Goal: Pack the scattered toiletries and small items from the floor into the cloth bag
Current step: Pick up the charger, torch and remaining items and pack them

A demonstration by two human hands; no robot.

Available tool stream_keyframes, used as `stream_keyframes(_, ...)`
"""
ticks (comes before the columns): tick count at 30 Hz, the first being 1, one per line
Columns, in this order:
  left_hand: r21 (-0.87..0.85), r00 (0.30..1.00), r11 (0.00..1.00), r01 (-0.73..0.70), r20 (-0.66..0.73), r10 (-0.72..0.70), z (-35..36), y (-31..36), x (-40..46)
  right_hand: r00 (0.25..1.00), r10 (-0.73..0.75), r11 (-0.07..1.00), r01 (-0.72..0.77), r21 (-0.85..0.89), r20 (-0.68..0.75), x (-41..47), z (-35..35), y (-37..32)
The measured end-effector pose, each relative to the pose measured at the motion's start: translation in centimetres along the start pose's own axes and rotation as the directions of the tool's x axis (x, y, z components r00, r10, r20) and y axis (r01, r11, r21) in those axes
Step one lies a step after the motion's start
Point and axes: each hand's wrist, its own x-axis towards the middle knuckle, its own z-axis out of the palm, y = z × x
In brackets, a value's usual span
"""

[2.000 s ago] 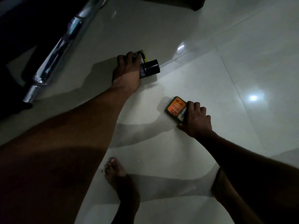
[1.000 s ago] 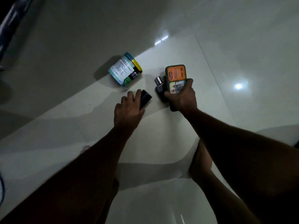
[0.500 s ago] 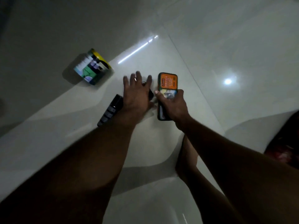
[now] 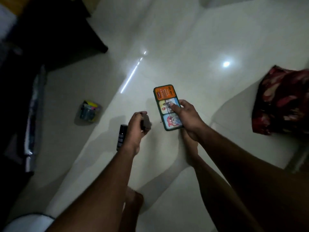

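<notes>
Orange-topped flat picture tin [image 4: 168,107] now rides lifted in the right hand [image 4: 188,117]; the left hand [image 4: 136,129] has closed round a small dark item [image 4: 146,123]. Both await the red patterned cloth bag [image 4: 282,101] at the right.

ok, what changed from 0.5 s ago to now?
The left hand, flat on the floor before, now grips a small dark item lifted off it. The right hand still holds the orange-topped tin. The jar and black can stay on the floor.
</notes>
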Motion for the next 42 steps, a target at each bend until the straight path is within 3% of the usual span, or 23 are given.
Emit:
stream_keyframes(2, -0.154, 0.996, 0.988, 0.018, 0.084, -0.005, 1.4, 4.2, -4.5, 1.0, -0.005, 0.995, 0.006, 0.101, -0.006, -4.6, -1.1, -2.4)
stream_keyframes(4, -0.137, 0.989, 0.991, -0.01, 0.143, 0.029, 3.5, 8.3, -9.4, 0.999, -0.028, 0.978, 0.032, 0.206, -0.026, -10.1, -2.3, -5.0)
stream_keyframes(9, 0.129, 0.953, 0.985, -0.118, 0.292, 0.076, 9.9, 16.6, -21.3, 0.981, -0.093, 0.892, 0.159, 0.424, -0.171, -22.2, -5.0, -10.5)
stream_keyframes(15, 0.269, 0.889, 0.932, -0.244, 0.446, 0.104, 19.2, 21.0, -32.3, 0.898, -0.197, 0.814, 0.373, 0.445, -0.393, -32.4, -11.7, -13.8)
stream_keyframes(20, 0.326, 0.838, 0.898, -0.296, 0.539, 0.081, 28.9, 20.6, -37.6, 0.836, -0.138, 0.74, 0.444, 0.505, -0.532, -36.3, -20.4, -15.1)
stream_keyframes(24, 0.426, 0.823, 0.835, -0.347, 0.566, 0.053, 37.1, 19.2, -39.5, 0.826, -0.08, 0.712, 0.439, 0.548, -0.558, -37.2, -29.1, -15.6)
stream_keyframes(30, 0.481, 0.735, 0.734, -0.48, 0.678, 0.036, 48.2, 17.6, -40.7, 0.814, -0.015, 0.68, 0.434, 0.591, -0.581, -37.2, -40.3, -15.4)
stream_keyframes(37, 0.567, 0.712, 0.665, -0.487, 0.698, -0.073, 54.3, 13.1, -38.6, 0.818, 0.116, 0.65, 0.366, 0.666, -0.563, -35.6, -46.1, -11.8)
stream_keyframes(42, 0.697, 0.771, 0.543, -0.467, 0.623, -0.137, 54.2, 8.3, -35.0, 0.839, 0.262, 0.675, 0.194, 0.711, -0.478, -33.3, -46.2, -7.2)
